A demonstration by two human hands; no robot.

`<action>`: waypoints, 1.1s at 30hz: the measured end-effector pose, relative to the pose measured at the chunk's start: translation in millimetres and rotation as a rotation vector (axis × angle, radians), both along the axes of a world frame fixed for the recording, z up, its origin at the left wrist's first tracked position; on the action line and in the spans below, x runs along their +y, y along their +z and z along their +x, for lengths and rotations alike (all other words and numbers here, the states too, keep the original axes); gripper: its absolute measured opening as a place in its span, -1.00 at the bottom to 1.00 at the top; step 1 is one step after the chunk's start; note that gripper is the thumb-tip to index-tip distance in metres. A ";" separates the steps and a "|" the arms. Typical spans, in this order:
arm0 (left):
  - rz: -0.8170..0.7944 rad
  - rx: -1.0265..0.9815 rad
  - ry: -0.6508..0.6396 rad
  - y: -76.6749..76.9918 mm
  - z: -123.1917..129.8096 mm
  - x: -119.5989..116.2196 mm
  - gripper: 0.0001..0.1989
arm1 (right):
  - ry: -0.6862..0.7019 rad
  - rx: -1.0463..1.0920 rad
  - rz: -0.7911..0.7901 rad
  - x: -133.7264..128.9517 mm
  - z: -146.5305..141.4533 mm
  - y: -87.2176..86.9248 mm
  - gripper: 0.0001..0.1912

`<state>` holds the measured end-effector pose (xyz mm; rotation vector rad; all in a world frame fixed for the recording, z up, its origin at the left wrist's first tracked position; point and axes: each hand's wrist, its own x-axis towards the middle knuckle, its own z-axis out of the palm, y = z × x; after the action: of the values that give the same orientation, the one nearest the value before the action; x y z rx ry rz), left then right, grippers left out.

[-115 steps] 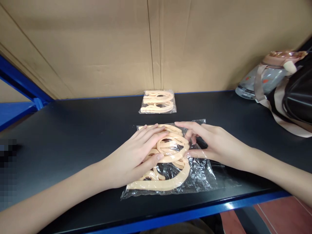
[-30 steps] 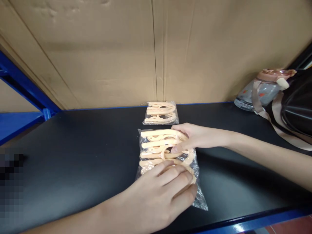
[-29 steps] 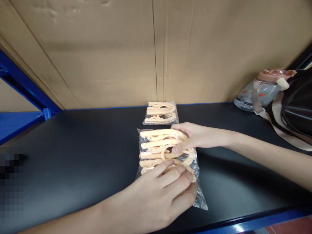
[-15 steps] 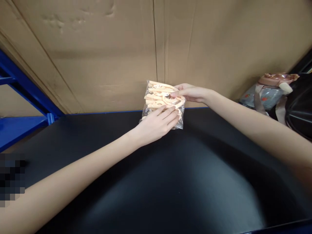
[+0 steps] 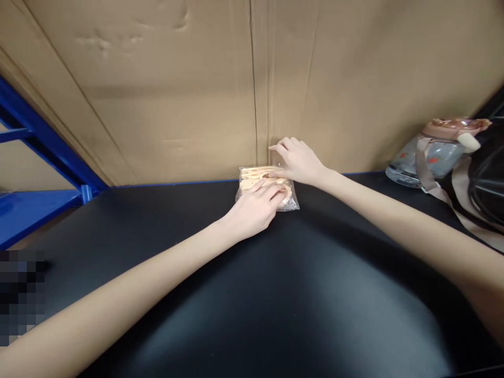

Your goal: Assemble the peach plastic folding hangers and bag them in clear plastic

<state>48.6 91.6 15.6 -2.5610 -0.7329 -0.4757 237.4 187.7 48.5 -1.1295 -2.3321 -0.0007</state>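
A clear plastic packet of pale orange, strip-like pieces (image 5: 252, 175) lies on the black tabletop, close to the cardboard at the back. What kind of pieces they are I cannot make out. My left hand (image 5: 258, 207) rests over the packet's near part, fingers stretched across it and covering some of it. At the packet's far right side is my right hand (image 5: 300, 160). Its fingers are lifted and apart above the plastic, with the thumb side low at the packet; whether it touches is unclear.
Brown cardboard (image 5: 177, 105) stands behind the black tabletop (image 5: 252, 304). At the right sits a clear bottle with a pink lid and strap (image 5: 437, 152), beside a black bag (image 5: 490, 173). A blue metal frame (image 5: 51, 142) is at the left.
The packet was tilted up between both hands and now lies flat on the tabletop. My right hand has let go of its edge and opened; my left hand stays on top.
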 end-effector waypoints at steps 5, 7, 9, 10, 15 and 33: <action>-0.073 -0.008 0.016 -4.7 -2.6 6.0 -0.54 | 0.008 -0.098 0.005 -11.5 -0.3 -11.0 -0.65; -0.104 -0.008 0.034 -8.0 -4.3 8.7 -0.51 | 0.032 -0.087 -0.033 -9.2 1.7 -16.9 -0.60; -0.135 -0.011 0.062 -10.4 -5.6 9.8 -0.48 | 0.030 -0.055 -0.052 -5.7 4.2 -22.2 -0.57; -0.151 -0.011 0.076 -10.8 -6.0 9.6 -0.47 | 0.026 -0.037 -0.059 -4.0 5.6 -24.3 -0.56; -0.243 0.016 0.117 -5.4 -6.1 4.2 -0.53 | 0.042 0.012 -0.095 0.9 10.5 -28.8 -0.54; -0.465 0.081 0.205 -2.4 -17.7 -82.0 -0.18 | 0.055 -0.116 0.183 -124.5 23.9 -20.1 -0.51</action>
<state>30.9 9.6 13.2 -2.8562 -1.1766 -0.1430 261.3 63.2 28.4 -0.9978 -2.4074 -0.2611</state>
